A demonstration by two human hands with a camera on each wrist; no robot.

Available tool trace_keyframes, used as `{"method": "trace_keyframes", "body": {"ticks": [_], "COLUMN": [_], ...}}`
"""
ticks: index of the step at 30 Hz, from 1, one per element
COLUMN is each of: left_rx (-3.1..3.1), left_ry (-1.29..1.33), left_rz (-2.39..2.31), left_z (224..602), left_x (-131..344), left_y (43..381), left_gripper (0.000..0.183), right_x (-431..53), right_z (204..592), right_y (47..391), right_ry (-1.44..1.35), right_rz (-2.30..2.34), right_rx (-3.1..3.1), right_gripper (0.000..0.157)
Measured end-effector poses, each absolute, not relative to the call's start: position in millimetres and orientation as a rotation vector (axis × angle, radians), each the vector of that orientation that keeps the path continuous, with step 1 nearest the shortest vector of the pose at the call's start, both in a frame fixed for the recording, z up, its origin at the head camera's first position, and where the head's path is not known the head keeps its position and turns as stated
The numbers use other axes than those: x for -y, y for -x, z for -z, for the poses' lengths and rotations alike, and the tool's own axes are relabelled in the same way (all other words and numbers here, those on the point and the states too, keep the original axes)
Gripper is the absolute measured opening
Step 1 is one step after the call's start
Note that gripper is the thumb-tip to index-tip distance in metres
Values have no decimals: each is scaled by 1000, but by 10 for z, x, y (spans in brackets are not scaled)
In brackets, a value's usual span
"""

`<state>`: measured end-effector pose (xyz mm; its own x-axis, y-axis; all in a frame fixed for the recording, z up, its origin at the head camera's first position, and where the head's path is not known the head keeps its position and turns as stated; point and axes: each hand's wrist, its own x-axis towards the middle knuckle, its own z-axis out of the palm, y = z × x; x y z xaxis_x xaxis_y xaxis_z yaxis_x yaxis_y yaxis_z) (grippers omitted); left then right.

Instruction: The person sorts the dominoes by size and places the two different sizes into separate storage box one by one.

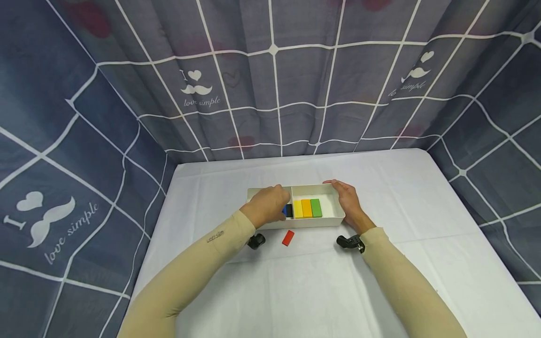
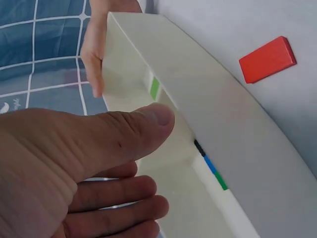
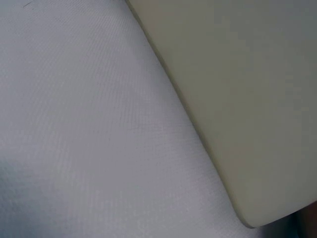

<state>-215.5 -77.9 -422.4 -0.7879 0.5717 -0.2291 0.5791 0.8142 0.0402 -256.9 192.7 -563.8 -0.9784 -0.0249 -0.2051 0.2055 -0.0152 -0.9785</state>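
Observation:
A white two-compartment box [image 1: 304,222] lies on the table. My left hand [image 1: 267,205] is over its left compartment; in the left wrist view the thumb is extended, the fingers are loosely bent, and no block shows between them. Black [image 1: 289,210], blue [image 2: 210,164] and green [image 2: 221,181] blocks sit in that compartment beside the divider. The right compartment holds a yellow block [image 1: 297,209], an orange block [image 1: 306,208] and a green block [image 1: 316,208]. My right hand [image 1: 350,204] holds the box's right end, fingers round the back corner; its thumb is hidden.
A red block [image 1: 288,238] lies on the white tablecloth [image 1: 304,281] in front of the box. Dark checked curtains [image 1: 296,84] stand behind the table and on both sides. Black wrist devices [image 1: 350,242] hang under both wrists.

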Motion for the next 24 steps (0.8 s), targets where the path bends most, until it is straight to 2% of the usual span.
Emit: {"method": "trace_keyframes", "body": {"ticks": [6, 20, 24], "left_rx": [-2743, -2655, -2621], "left_ry": [-971, -1168, -1213], "left_rz": [17, 134, 169], "left_z": [4125, 4045, 4092], "left_x": [795, 717, 677], "left_y": [2063, 1789, 1716], "left_gripper": [40, 17, 17], "right_x": [-1927, -1936, -1939], "right_z": [5641, 5656, 5670], "right_y": [2564, 2595, 2595], "right_ry": [-183, -192, -193], "right_rz": [2130, 2093, 2088], "right_rx": [-2083, -2114, -2117], "right_gripper": [53, 56, 56]}}
